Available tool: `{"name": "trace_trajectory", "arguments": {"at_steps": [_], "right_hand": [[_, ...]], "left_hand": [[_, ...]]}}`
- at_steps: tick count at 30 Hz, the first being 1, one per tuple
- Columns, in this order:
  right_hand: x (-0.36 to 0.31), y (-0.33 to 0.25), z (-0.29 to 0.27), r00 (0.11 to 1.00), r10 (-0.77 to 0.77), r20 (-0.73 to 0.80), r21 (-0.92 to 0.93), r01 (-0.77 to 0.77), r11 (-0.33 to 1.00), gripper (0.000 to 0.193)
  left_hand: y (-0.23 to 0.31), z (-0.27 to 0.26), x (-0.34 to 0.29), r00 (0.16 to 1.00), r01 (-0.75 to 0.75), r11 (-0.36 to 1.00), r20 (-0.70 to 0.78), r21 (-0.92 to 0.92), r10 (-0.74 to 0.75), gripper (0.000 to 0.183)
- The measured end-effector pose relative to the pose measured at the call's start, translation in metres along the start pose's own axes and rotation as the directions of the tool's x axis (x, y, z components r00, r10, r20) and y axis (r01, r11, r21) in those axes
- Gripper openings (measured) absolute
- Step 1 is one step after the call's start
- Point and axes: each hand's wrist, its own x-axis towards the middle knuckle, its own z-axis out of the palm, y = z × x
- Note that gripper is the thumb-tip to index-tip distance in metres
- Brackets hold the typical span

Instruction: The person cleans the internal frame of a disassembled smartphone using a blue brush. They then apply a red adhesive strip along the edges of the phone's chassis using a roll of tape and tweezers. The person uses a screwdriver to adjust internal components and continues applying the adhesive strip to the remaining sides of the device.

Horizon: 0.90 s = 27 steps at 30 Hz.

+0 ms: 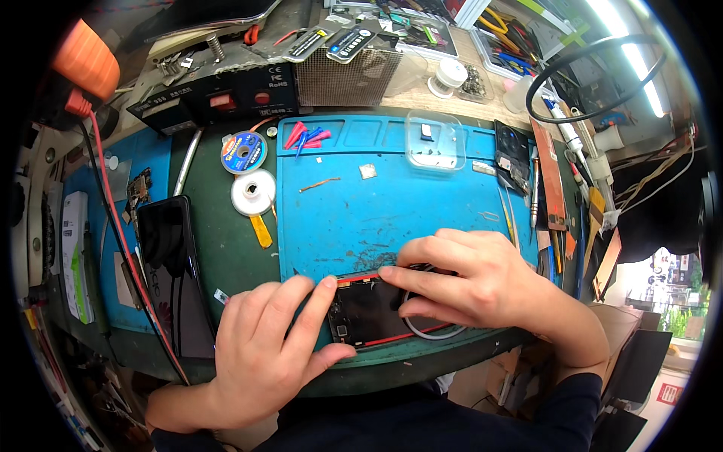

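An opened smartphone point(373, 310) with a red rim and exposed internal parts at its left end lies at the near edge of the blue work mat point(422, 215). My left hand point(267, 346) grips that end, its index fingertip on the far rim and its thumb by the near rim. Over the phone's right part is my right hand point(471, 275), fingers bent, one fingertip pressing on the far rim. A grey cable point(437, 336) loops out from beneath this hand. Whatever sits between the right fingers and thumb is hidden.
A dark phone point(175, 275) lies at left beside a red cable. Spools point(253, 193) and a clear plastic box point(437, 142) with small parts stand farther back. Tweezers, screwdrivers point(535, 192) and other tools crowd the right side. A black bench unit point(248, 98) borders the back.
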Motion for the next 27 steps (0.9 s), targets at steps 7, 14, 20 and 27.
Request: {"name": "trace_trajectory", "arguments": {"at_steps": [7, 14, 20, 27], "right_hand": [[-0.003, 0.010, -0.001, 0.999, 0.044, -0.028, 0.113, -0.040, 0.993, 0.042], [-0.021, 0.021, -0.011, 0.999, -0.025, -0.027, 0.033, 0.026, 0.999, 0.043], [-0.028, 0.024, -0.017, 0.997, -0.072, -0.027, -0.039, 0.070, 0.997, 0.048], [-0.030, 0.025, -0.015, 0.998, -0.067, -0.020, -0.036, 0.067, 0.997, 0.050]], "left_hand": [[0.010, -0.003, 0.027, 0.997, -0.067, 0.987, 0.033, -0.145, 0.072, 0.075], [0.007, 0.002, 0.029, 0.993, -0.084, 0.989, 0.073, -0.125, 0.093, 0.080], [0.007, 0.000, 0.035, 0.989, -0.085, 0.989, 0.107, -0.123, 0.099, 0.081], [0.006, -0.005, 0.040, 0.979, -0.107, 0.990, 0.166, -0.089, 0.121, 0.079]]}}
